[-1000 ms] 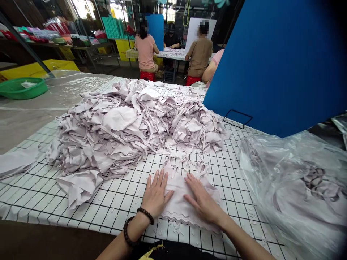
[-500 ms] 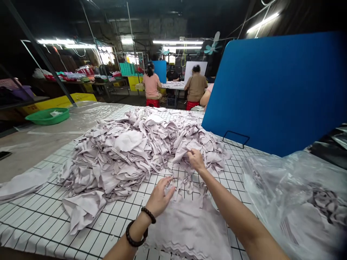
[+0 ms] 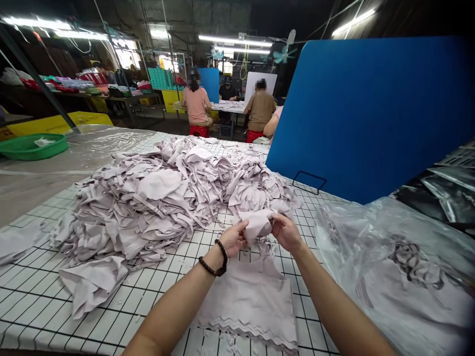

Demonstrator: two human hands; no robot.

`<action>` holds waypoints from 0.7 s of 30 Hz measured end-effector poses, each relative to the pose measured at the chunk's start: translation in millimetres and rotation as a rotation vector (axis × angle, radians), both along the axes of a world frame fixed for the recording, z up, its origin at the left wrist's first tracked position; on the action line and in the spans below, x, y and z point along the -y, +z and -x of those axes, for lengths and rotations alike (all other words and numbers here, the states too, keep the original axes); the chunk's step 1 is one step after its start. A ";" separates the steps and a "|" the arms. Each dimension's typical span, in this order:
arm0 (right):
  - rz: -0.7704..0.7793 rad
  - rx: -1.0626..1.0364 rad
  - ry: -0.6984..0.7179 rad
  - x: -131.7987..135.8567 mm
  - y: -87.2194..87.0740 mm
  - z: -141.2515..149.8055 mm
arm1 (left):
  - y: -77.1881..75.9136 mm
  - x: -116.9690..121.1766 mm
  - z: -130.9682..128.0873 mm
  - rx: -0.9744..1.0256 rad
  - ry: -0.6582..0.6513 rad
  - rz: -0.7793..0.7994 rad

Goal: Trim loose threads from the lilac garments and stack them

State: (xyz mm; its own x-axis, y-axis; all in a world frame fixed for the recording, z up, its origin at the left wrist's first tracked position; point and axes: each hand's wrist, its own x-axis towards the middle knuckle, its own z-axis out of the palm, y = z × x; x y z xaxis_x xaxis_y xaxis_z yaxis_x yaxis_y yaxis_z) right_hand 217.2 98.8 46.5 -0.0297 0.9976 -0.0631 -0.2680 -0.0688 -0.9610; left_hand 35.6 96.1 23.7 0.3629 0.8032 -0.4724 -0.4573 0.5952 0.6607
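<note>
A big heap of pale lilac fabric pieces [image 3: 159, 198] covers the middle of a table with a black-and-white grid cover [image 3: 40, 306]. Both my hands hold one crumpled lilac fabric piece [image 3: 257, 222] just above the table, at the heap's near right edge. My left hand [image 3: 233, 238], with dark bead bracelets at the wrist, pinches its left side. My right hand [image 3: 286, 231] grips its right side. Below them a neat flat stack of lilac pieces [image 3: 252, 299] with scalloped edges lies near the table's front.
A clear plastic bag [image 3: 401, 277] with fabric inside lies at the right. A blue board [image 3: 371, 113] stands behind it. A green basin [image 3: 31, 146] sits far left on plastic sheeting. Several people sit at a far table [image 3: 230, 105].
My right hand pulled a fabric piece off the heap and drew it back toward me; my left hand rose from the table and took hold of its other side. Before that both hands pressed the flat stack.
</note>
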 end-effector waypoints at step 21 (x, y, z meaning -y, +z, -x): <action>0.147 1.317 0.102 22.5 0.2 -77.5 | -10.8 71.9 -1.2 -0.062 0.042 0.080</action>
State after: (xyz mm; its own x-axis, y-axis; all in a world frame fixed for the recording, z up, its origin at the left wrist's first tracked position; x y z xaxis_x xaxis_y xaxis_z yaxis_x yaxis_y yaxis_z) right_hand 294.8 76.2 46.7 0.0623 0.9760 -0.2087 0.8636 -0.1576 -0.4790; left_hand 36.8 24.3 12.9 0.2975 0.7761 -0.5560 -0.4429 0.6281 0.6398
